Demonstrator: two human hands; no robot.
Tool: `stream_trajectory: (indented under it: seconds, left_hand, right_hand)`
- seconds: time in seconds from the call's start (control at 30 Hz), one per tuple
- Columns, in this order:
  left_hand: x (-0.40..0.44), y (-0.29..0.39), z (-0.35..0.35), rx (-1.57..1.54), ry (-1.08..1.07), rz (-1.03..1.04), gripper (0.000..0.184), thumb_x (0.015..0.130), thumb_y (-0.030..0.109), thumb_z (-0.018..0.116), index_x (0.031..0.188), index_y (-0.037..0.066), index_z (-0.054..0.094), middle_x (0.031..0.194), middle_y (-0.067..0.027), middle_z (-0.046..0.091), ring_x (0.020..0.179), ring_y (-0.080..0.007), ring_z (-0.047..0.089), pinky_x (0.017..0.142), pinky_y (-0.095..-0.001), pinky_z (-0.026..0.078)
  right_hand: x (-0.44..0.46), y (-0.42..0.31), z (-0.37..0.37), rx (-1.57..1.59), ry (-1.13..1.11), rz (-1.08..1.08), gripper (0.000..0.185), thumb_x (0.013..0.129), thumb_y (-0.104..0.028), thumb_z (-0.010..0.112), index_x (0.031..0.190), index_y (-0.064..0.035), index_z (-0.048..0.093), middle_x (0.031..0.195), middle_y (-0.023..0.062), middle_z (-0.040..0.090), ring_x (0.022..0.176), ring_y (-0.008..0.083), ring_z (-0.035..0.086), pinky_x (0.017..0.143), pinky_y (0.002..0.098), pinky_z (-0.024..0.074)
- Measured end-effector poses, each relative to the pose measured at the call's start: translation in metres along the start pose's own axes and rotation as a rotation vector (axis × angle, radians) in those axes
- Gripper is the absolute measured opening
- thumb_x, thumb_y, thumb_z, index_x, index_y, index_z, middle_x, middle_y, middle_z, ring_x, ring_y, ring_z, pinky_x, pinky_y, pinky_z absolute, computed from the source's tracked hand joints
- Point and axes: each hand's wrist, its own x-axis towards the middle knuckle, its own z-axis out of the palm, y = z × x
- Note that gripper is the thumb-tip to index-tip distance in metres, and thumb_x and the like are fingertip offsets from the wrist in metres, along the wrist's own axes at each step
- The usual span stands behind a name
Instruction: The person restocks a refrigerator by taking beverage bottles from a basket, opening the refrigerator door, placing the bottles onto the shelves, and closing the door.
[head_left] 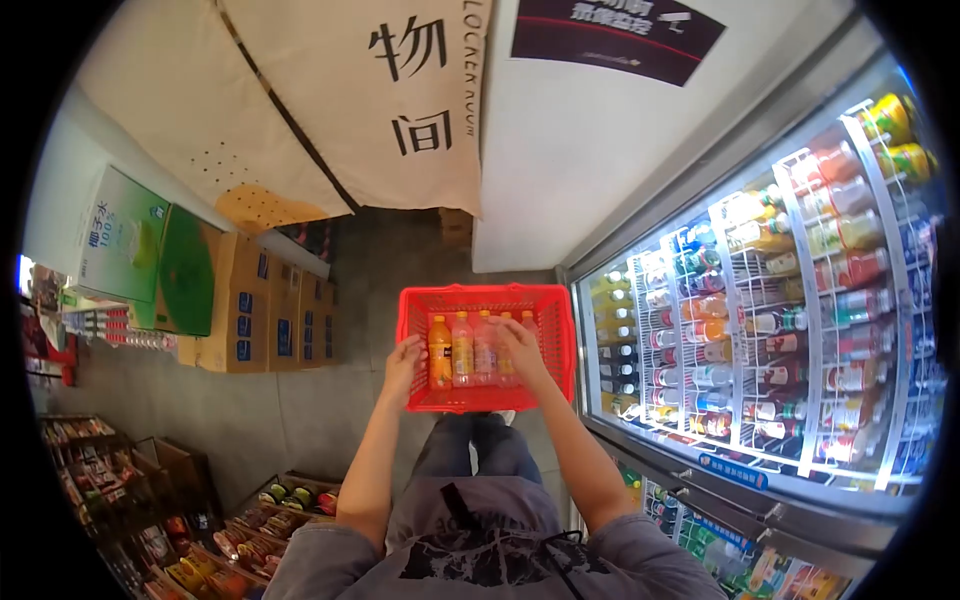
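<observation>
Set in front of the body, between left grip (pixel 412 352) and right grip (pixel 512 345), a red basket (pixel 470 402), probably placed so centrally for leaving both sides within easy reach. Inside, an orange bottle (pixel 440 357) just beside left grip and pinkish bottles (pixel 462 354) farther toward right grip, in one row with caps toward the far wall, likely for keeping order and saving space. Left grip bent over the left rim, right grip over the row's right part; impossible to tell whether grasping or only touching.
</observation>
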Motion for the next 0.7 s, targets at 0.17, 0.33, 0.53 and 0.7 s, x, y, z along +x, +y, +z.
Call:
stream_trajectory:
  seconds: [0.17, 0.33, 0.53, 0.7]
  left_hand:
    - [0.049, -0.070, -0.018, 0.041, 0.043, -0.088, 0.038, 0.097, 0.006, 0.048, 0.135, 0.005, 0.052, 0.126, -0.0077, 0.060, 0.108, -0.0151, 0.058, 0.086, -0.0267, 0.049]
    - [0.082, -0.099, -0.001, 0.185, 0.019, 0.015, 0.040, 0.096, 0.005, 0.048, 0.135, 0.005, 0.051, 0.118, -0.0107, 0.063, 0.107, -0.0179, 0.060, 0.084, -0.0304, 0.051]
    - [0.128, -0.168, -0.007, 0.368, 0.169, -0.045, 0.045, 0.086, 0.006, 0.058, 0.131, 0.004, 0.052, 0.110, -0.0174, 0.066, 0.101, -0.0278, 0.065, 0.083, -0.0373, 0.051]
    - [0.137, -0.211, -0.024, 0.669, 0.276, -0.062, 0.050, 0.083, 0.012, 0.067, 0.129, 0.004, 0.052, 0.113, -0.0202, 0.065, 0.106, -0.0321, 0.064, 0.087, -0.0411, 0.051]
  right_hand:
    - [0.041, 0.066, 0.015, 0.105, 0.045, 0.165, 0.032, 0.100, -0.020, 0.055, 0.130, -0.0084, 0.059, 0.107, 0.0009, 0.064, 0.092, 0.0096, 0.060, 0.078, 0.0243, 0.0499]
    - [0.082, 0.153, 0.013, 0.017, 0.017, 0.209, 0.033, 0.099, -0.018, 0.055, 0.130, -0.0078, 0.059, 0.113, 0.0035, 0.065, 0.101, 0.0135, 0.062, 0.084, 0.0261, 0.0510]
    - [0.112, 0.249, 0.021, 0.023, 0.054, 0.290, 0.036, 0.099, -0.019, 0.052, 0.131, -0.0016, 0.057, 0.120, 0.0113, 0.064, 0.106, 0.0158, 0.061, 0.090, 0.0292, 0.0494]
    - [0.105, 0.264, 0.024, -0.247, 0.023, 0.426, 0.039, 0.097, -0.012, 0.051, 0.133, 0.0047, 0.053, 0.126, 0.0137, 0.062, 0.120, 0.0197, 0.057, 0.100, 0.0274, 0.0447]
